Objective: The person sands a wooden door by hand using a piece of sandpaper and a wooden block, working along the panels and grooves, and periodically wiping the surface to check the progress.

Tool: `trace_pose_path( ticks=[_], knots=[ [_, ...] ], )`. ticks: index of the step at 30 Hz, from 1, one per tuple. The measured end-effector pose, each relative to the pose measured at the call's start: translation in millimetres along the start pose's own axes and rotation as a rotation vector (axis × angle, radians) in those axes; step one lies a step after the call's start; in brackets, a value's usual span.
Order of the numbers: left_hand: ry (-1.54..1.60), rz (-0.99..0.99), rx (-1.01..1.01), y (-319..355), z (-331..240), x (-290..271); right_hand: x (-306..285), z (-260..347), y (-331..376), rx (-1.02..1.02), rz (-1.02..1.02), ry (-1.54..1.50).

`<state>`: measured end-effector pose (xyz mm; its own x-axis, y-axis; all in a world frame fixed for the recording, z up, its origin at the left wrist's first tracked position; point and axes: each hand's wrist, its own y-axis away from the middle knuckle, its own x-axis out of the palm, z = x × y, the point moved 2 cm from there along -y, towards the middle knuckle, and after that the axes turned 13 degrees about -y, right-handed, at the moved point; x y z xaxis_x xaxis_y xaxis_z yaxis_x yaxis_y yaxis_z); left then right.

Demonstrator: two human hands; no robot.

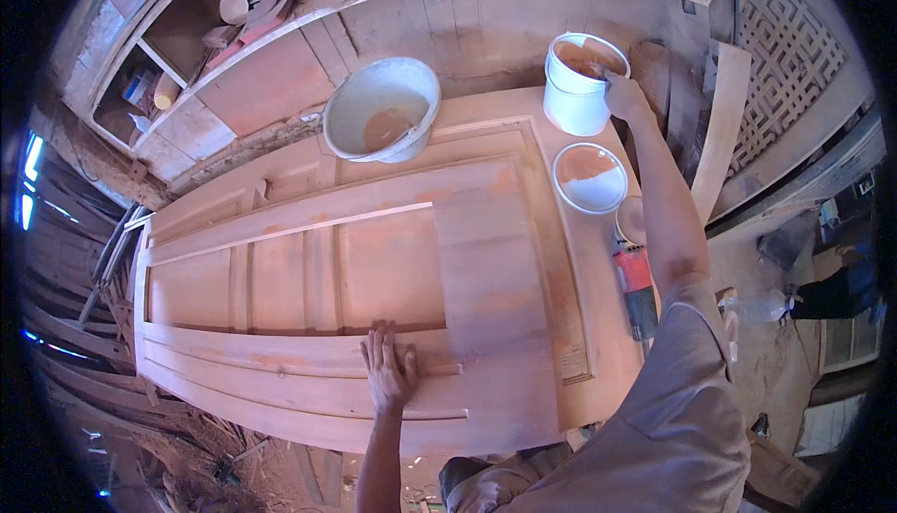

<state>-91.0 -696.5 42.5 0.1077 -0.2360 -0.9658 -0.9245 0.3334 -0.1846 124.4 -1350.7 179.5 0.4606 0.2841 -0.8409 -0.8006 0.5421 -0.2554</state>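
Now, right hand (pixel 624 94) at white bucket (pixel 574 107) of brown paste (pixel 585 59), grip unclear, left hand (pixel 389 375) spread on door (pixel 491 293), basin (pixel 372 85) with brown residue (pixel 387 127)

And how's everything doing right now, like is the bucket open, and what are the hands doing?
White bucket: open, brown stuff inside.
White lid: off, partly brown.
Grey basin: uncovered, some brown at the bottom.
Wooden door: lying flat.
Red-and-black tool: lying down; can't tell if on.
Left hand: resting on the door.
Right hand: at the bucket's rim.
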Motion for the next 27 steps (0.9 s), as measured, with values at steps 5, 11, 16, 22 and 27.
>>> trace_pose_path(
  ticks=[5, 11, 16, 22, 27],
  knots=[
    [0.0, -0.009, 0.017, -6, -12, 3, -32, -16, 38, 0.124, -0.011, -1.186],
    [-0.061, -0.065, 0.047, 0, -2, 2, -78, 61, 233, 0.249, 0.209, -2.33],
    [0.008, -0.139, 0.146, 4, -1, 23, -40, 4, 514, 0.809, 0.232, -1.785],
    [-0.004, -0.191, 0.189, 2, -8, 13, -59, -10, 711, 1.12, 0.501, -2.211],
    [0.005, -0.182, 0.199, 2, -13, 12, -29, -18, 716, 1.183, 0.453, -1.978]
  ],
)
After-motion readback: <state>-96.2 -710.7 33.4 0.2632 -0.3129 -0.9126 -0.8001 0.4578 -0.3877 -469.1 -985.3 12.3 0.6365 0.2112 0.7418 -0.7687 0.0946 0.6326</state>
